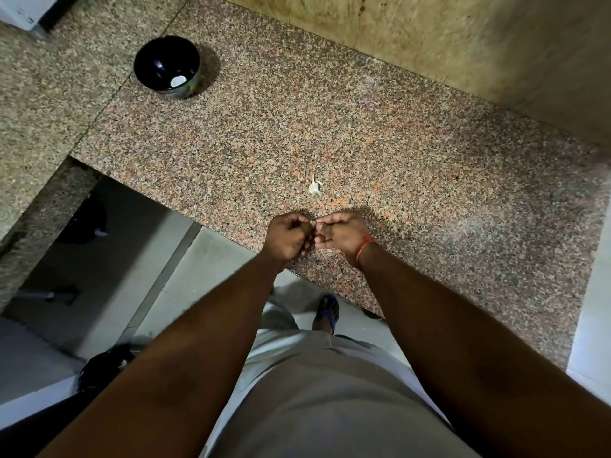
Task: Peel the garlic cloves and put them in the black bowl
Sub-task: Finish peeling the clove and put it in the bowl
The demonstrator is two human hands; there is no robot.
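Speckled granite counter bears a black bowl; left hand and right hand, fingers curled, pinch a garlic clove between them.

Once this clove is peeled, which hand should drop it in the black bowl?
Probably left. The round black bowl sits far to the left on the speckled granite counter, on the left hand's side; the right hand would have to cross over.

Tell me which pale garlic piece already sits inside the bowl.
The white clove in the black bowl; the other piece lies on the counter near the hands.
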